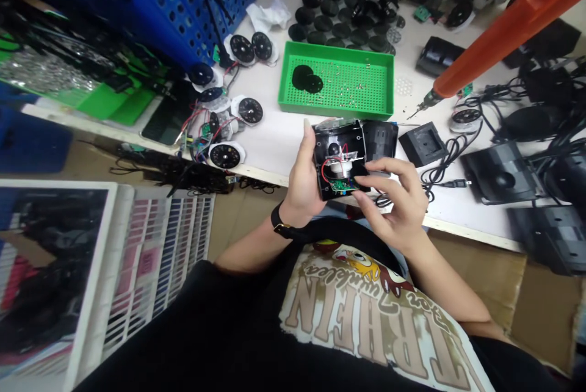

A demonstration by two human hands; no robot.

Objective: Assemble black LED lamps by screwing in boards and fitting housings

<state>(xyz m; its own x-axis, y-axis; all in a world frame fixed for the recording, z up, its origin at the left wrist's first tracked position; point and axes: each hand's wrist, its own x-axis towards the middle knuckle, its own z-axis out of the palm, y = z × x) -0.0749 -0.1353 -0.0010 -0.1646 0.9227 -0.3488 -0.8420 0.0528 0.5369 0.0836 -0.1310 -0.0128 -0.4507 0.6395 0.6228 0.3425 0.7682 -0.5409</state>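
Housing [354,145] of rigid black plastic, box-shaped and open on the upper face, is located at the centre of the frame, at the near edge of the white table [270,135]. The left hand [302,178] grasps it along its left wall, thumb upright on the side; the remaining fingers are hidden. This hold appears to serve as support, presenting the cavity to the right hand [396,193]. The right hand is half curled, its fingertips at the lower right of the cavity beside a green circuit board [342,185]; whether they pinch anything cannot be told. Inside are a round whitish component [341,167] and thin, looped red wires [324,167].

A black shell [381,138] with a smooth surface lies just right of the housing; any join is not visible. Above, a perforated green plastic tray [336,115] holds small metallic pieces [350,88] and flat black discs [304,79]; its raised walls presumably stop them scattering. An orange screwdriver [492,41] slants in from the upper right, tip downward, probably positioned for easy reach. Left of centre, white-bodied units with black dials [250,110] lie loosely grouped, wires trailing.
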